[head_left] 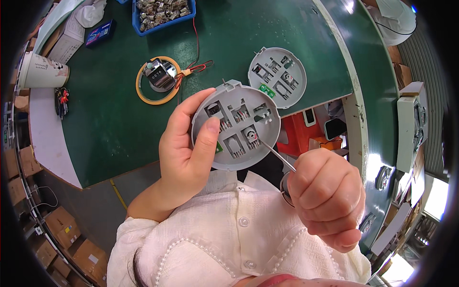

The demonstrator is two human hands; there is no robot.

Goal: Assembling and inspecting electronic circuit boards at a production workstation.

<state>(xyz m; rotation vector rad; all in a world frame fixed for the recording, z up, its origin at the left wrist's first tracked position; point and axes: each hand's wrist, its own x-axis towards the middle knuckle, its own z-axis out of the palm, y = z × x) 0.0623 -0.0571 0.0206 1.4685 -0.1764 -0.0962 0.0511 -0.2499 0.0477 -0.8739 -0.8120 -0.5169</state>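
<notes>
My left hand [189,143] grips a round grey plastic housing [248,155] by its left side, thumb over the face. The housing has several rectangular openings with small metal parts in them, and a bit of green circuit board shows by my thumb. In my closed right hand [327,196] is a screwdriver [278,155]; its handle is mostly hidden by the fingers. The metal shaft slants up to the left, its tip at the lower right opening, by a small round part [251,136]. A second grey housing [299,71] of the same kind lies on the table just beyond.
On the green table [110,129] lie a tape roll [140,91] around a chrome counter [162,75], and red and black wires [196,69]. A blue bin [165,26] of small bulbs stands at the back. A paper cup [45,71] is left; a red stool [299,134] stands below the edge.
</notes>
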